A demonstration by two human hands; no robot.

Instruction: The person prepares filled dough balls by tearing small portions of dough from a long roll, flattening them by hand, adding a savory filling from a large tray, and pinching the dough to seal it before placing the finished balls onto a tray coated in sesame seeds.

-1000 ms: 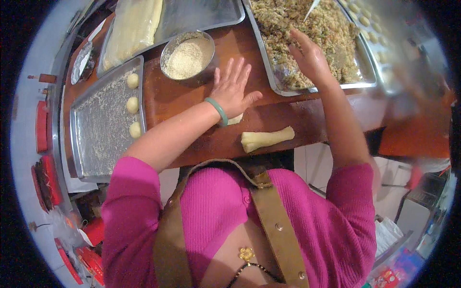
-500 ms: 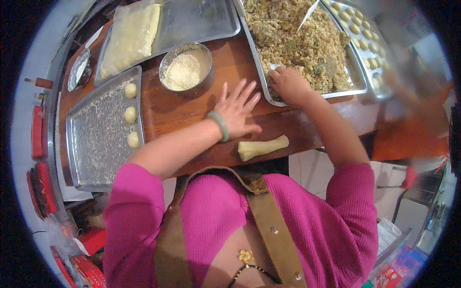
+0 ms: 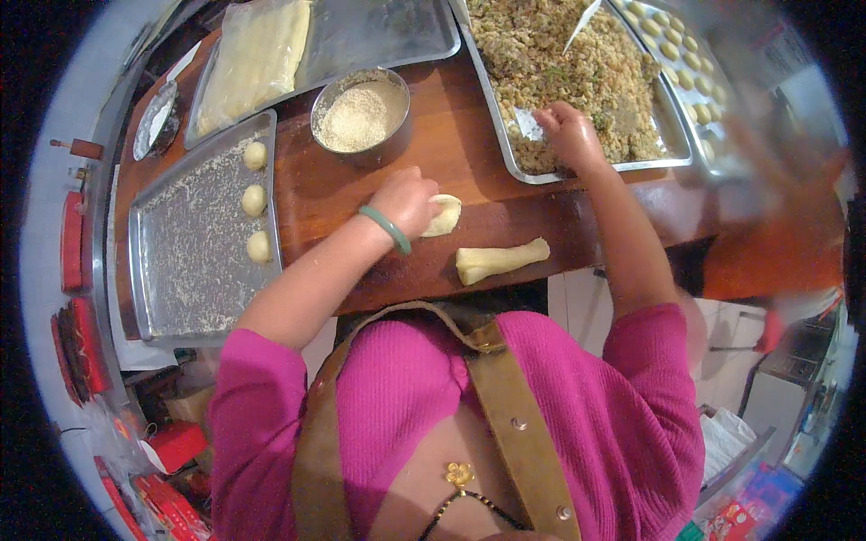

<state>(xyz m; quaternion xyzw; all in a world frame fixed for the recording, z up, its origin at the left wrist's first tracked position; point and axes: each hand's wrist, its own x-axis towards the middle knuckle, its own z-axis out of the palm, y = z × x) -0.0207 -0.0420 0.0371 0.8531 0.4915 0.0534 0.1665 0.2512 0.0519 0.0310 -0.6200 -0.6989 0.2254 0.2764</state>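
Observation:
My left hand (image 3: 406,200), with a green bangle, has its fingers curled onto the edge of a flattened pale dough disc (image 3: 443,218) on the wooden table. To the right of the disc lies a short dough log (image 3: 501,259). My right hand (image 3: 568,135) is closed just over the crumbly filling (image 3: 559,81) in a large metal tray; what its fingertips hold, if anything, I cannot make out. A steel bowl of pale grains (image 3: 359,115) stands beyond my left hand. Three dough balls (image 3: 255,200) sit along the right side of a flour-dusted tray (image 3: 180,275).
A tray (image 3: 370,27) at the back left carries a bagged slab of dough (image 3: 254,59). At the back right, another tray holds several small dough pieces (image 3: 678,54). A foil dish (image 3: 155,122) rests at the left edge of the wooden table (image 3: 316,207).
My left hand has gone from spread fingers to curled ones, uncovering the dough disc. My right hand has closed from open fingers and moved to the filling, then slightly up and right.

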